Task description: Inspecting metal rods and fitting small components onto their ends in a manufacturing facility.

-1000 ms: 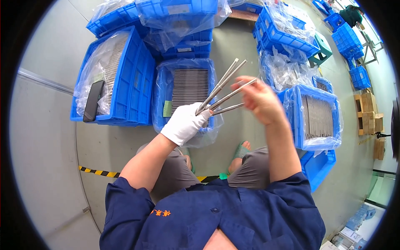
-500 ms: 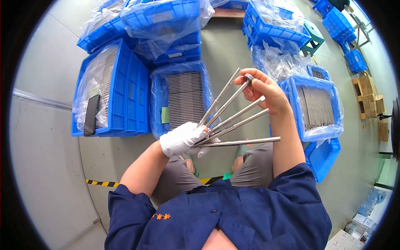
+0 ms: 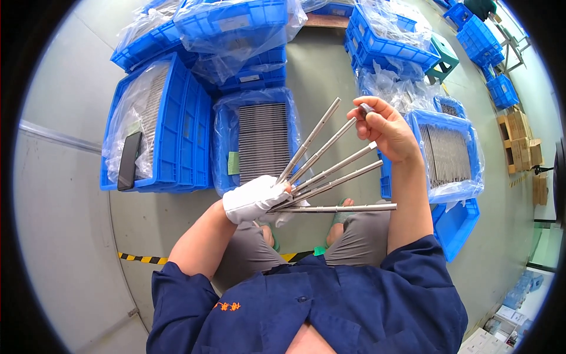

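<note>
The gloved left hand [image 3: 254, 199] gripped five metal rods [image 3: 327, 174] by their lower ends, fanned out up and to the right. The bare right hand [image 3: 386, 131] pinched the tip of one upper rod. Beyond them a blue crate [image 3: 221, 147] lined with clear plastic held rows of similar rods, with another crate [image 3: 448, 154] at the right.

This is a factory floor. Blue plastic crates [image 3: 177, 130] of metal rods [image 3: 262, 138] crowd bare concrete. Hazard tape [image 3: 141, 258] marks the floor.
</note>
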Available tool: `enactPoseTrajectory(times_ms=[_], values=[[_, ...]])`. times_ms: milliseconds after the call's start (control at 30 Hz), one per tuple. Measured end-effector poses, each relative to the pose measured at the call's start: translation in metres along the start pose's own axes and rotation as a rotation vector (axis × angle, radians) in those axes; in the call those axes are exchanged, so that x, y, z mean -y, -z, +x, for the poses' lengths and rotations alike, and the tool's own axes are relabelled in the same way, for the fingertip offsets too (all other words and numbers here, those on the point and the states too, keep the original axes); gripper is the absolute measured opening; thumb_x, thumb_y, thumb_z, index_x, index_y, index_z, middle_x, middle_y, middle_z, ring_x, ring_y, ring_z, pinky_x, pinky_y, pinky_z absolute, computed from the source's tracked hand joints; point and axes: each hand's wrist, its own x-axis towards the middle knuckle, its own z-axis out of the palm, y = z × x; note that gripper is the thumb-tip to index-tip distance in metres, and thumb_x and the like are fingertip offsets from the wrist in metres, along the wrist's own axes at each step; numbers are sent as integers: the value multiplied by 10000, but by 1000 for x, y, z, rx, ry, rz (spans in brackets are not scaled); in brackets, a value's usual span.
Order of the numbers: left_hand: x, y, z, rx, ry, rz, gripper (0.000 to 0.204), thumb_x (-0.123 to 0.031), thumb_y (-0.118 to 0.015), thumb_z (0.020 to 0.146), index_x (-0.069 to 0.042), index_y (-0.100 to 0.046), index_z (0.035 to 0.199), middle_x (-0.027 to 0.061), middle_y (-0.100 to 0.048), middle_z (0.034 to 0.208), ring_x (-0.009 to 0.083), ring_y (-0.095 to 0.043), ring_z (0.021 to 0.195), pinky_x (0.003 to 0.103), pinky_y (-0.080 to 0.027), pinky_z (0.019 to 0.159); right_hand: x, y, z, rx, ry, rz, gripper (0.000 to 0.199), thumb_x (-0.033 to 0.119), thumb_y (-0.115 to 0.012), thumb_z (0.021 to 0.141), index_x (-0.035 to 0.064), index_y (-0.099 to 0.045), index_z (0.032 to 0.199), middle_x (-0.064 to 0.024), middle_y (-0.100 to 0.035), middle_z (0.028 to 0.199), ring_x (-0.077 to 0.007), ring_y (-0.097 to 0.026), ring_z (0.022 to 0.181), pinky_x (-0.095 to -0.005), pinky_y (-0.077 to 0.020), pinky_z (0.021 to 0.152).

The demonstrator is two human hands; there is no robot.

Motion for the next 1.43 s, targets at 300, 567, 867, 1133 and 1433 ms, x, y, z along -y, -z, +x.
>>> enactPoseTrajectory(times_ms=[300, 567, 867, 1133, 1433], values=[[3, 3, 4, 12, -14, -124, 473, -455, -449, 813, -10, -608, 842, 7, -529, 609, 110, -443, 566, 268, -383, 529, 8, -16, 7, 62, -18, -174, 326, 73, -578, 733, 2, -513, 1045, -110, -580, 901, -121, -517, 655, -240, -441, 596], [0, -5, 1, 49, -37, 46, 484, -479, -372, 839, -42, -550, 732, 32, -487, 618, 129, -398, 592, 293, -363, 563, -5, -9, -4, 113, -61, 21, 322, 83, -623, 745, 7, -521, 1041, -146, -581, 919, -133, -550, 653, -240, -459, 616], [-2, -5, 3, 47, -2, 37, 516, -510, -381, 831, -28, -549, 755, 33, -492, 627, 125, -403, 584, 283, -349, 533, -27, -40, -3, 236, -191, -97, 313, 29, -651, 683, 24, -550, 979, -110, -597, 920, -162, -569, 820, -275, -450, 730], [0, -4, -1, 32, 34, 5, 518, -509, -395, 826, -19, -547, 754, 33, -496, 623, 125, -416, 589, 282, -353, 535, -26, -40, -1, 190, -181, -21, 262, -16, -599, 703, 27, -550, 956, -112, -580, 954, -138, -557, 793, -266, -446, 737], [-5, -3, 1, 63, -10, 106, 518, -496, -387, 828, -32, -602, 909, 71, -556, 657, 159, -461, 603, 286, -401, 607, 1, 15, 6, -73, 65, 151, 296, 120, -618, 746, 43, -545, 1022, -132, -591, 925, -195, -568, 798, -251, -439, 715]])
